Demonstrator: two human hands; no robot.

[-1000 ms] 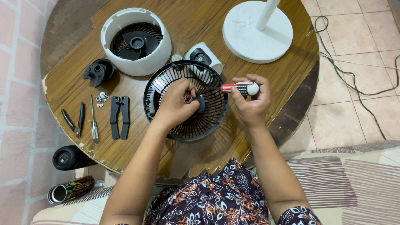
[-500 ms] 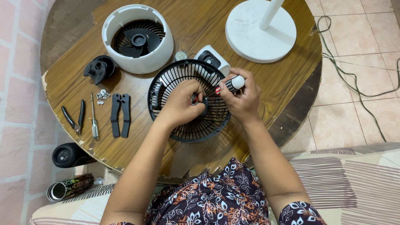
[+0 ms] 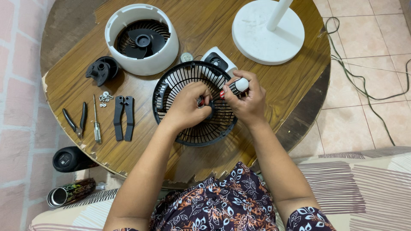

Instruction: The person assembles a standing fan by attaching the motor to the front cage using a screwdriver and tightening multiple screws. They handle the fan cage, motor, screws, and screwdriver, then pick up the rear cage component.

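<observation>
A round wooden counter (image 3: 274,90) carries everything. At its far edge stands a white round fan base (image 3: 267,34) with its pole rising out of view, and to the far left sits a white cylindrical fan housing (image 3: 143,57) with a black blade inside. Near the middle lies the black fan grille (image 3: 188,132), a round cage of thin ribs, flat on the counter, its far rim touching a small white motor block (image 3: 219,60).

The left hand (image 3: 186,109) rests inside the grille at its hub, fingers curled and pinched on a small part there; what exactly it pinches is too small to tell. The right hand (image 3: 246,100) is closed around a screwdriver (image 3: 233,88) with a red, black and white handle, its tip pointing toward the hub just beside the left fingers.

Left of the grille lie two black flat clips (image 3: 123,118), a thin screwdriver (image 3: 96,124), small pliers (image 3: 75,122), a black round cap (image 3: 100,70) and a little heap of screws (image 3: 104,99).
</observation>
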